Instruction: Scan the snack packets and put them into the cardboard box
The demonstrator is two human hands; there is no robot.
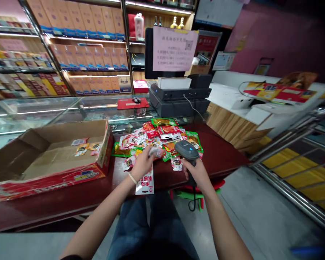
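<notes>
My right hand (196, 171) is wrapped round the handle of a dark barcode scanner (186, 150), with a small blue light on its head and a cord hanging below. My left hand (143, 164) is closed on a small, pale snack packet (155, 152), its print blurred. Both hands are at the near side of a heap of snack packets (165, 131) in red, green, white and pink. Beneath the left hand, a white packet with red lettering (144, 183) reaches over the table's front edge. Another small packet (176, 163) lies just left of the scanner's handle.
To the left stands an open cardboard box (56, 180) with several small packets inside. Behind the heap are a glass counter (97, 103), a black cash drawer (178, 104) and a monitor bearing a pink notice (174, 50). Metal railings (295, 195) run along the right.
</notes>
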